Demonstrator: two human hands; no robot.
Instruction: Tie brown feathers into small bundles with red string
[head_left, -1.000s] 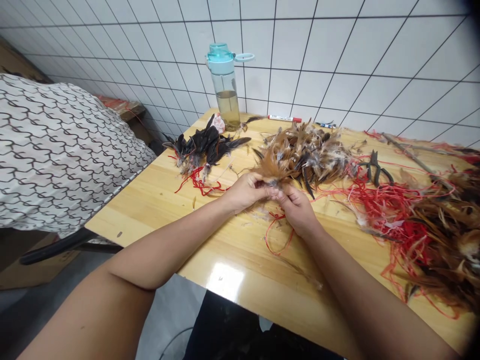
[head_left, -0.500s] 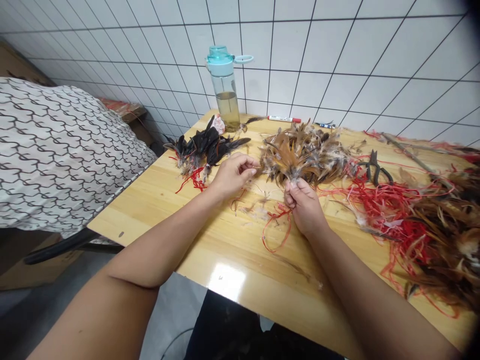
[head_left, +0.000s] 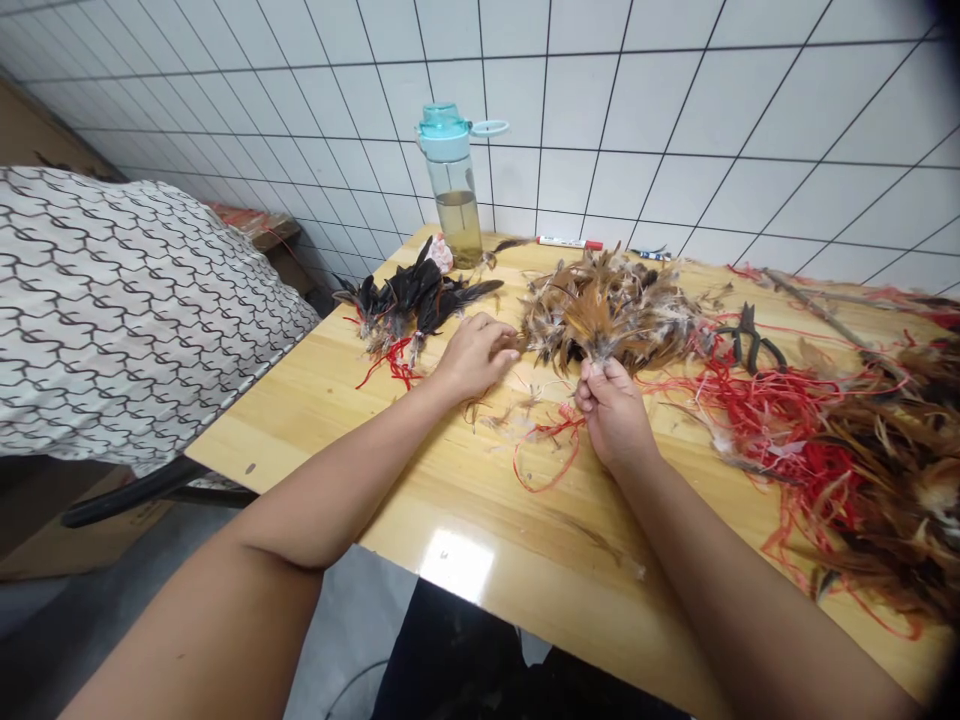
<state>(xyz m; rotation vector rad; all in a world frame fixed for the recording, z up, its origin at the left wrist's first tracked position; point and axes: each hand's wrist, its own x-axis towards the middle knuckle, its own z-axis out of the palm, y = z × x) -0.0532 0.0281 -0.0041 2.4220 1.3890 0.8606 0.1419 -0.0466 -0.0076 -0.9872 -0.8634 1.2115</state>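
Note:
My right hand (head_left: 615, 405) is closed around the base of a bunch of orange-brown feathers (head_left: 590, 318), whose tips fan out away from me. Red string (head_left: 551, 430) trails in a loop on the table just left of that hand. To the left, my left hand (head_left: 478, 357) hovers low over the wood, its fingers loosely curved and apart from the thumb, with nothing visible in them. Behind the held bunch lies a pile of brown and grey feathers (head_left: 652, 300). Black feather bunches (head_left: 416, 300) tied with red string lie beyond my left hand.
A water bottle (head_left: 454, 190) with a turquoise lid stands by the tiled wall, near a red-capped marker (head_left: 568, 243). On the right are pliers (head_left: 748, 340), tangled red string (head_left: 780, 410) and a heap of brown feathers (head_left: 900, 480). Patterned cloth (head_left: 142, 310) hangs at the left.
My left hand's fingers have loosened from a pinch and spread, and the hand has turned palm down. My right hand still holds the feather bunch in about the same place.

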